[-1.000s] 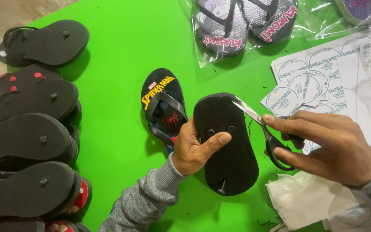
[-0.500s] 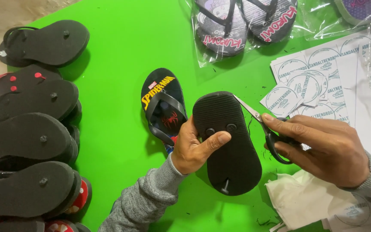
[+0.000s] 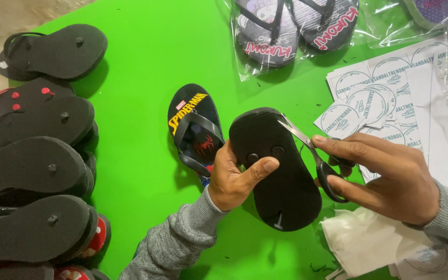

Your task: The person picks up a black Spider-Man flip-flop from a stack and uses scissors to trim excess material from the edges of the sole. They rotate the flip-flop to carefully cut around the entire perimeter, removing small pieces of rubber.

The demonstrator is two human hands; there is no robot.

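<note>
At the top of the green tabletop [image 3: 146,57], a pair of dark flip-flops [image 3: 296,26] is sealed in a clear plastic bag; to the right, white sheets of round stickers [image 3: 385,88] are spread out. At centre, an upturned black sandal [image 3: 278,166] is gripped by the left hand [image 3: 234,176], thumb pressed on the sole. Black-handled scissors [image 3: 317,155] are held closed-fisted in the right hand [image 3: 385,176], blades slightly parted at the sandal's edge. Since half a second ago, little has shifted.
</note>
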